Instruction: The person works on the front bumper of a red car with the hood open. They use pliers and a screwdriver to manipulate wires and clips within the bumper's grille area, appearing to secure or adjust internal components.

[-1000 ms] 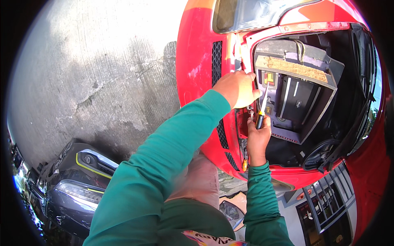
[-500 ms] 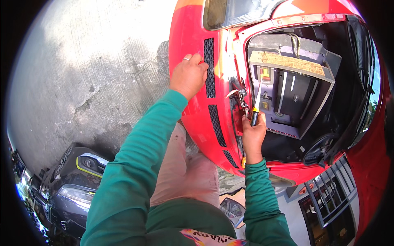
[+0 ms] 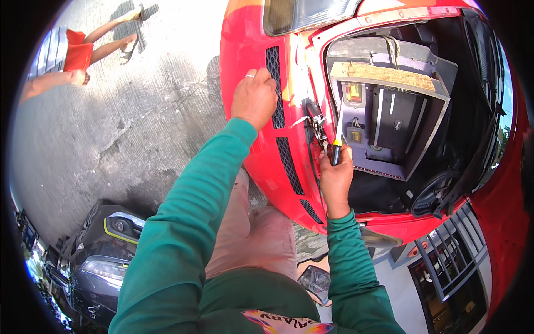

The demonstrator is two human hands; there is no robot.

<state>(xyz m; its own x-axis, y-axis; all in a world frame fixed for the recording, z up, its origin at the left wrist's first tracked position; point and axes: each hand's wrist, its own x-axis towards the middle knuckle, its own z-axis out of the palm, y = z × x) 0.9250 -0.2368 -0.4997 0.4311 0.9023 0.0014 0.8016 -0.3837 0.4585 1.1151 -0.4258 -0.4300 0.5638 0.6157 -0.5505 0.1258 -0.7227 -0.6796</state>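
My left hand [image 3: 254, 101], with a ring on one finger, rests on the red car panel [image 3: 245, 61] beside a black mesh vent [image 3: 273, 83]. Its fingers are curled, and their tips are partly hidden. In my right hand [image 3: 336, 181] is a screwdriver [image 3: 337, 149] with a black and yellow handle, its shaft pointing away from me. The thumb side of that hand is close to a metal latch [image 3: 318, 127] on the car's edge; whether they touch is unclear. Beyond the screwdriver, a box [image 3: 439, 119] with black and purple parts sits inside the open compartment.
A red raised lid [image 3: 506, 234] stands at the right. Another person's hand [image 3: 78, 77] and legs show at the upper left on the concrete ground [image 3: 161, 111]. A dark vehicle [image 3: 103, 261] is at the lower left. A barred window [image 3: 453, 256] lies at the lower right.
The other person has come into view at the upper left. The car appears slightly further left in the picture. Both my hands keep about the same places on it, the screwdriver still held.
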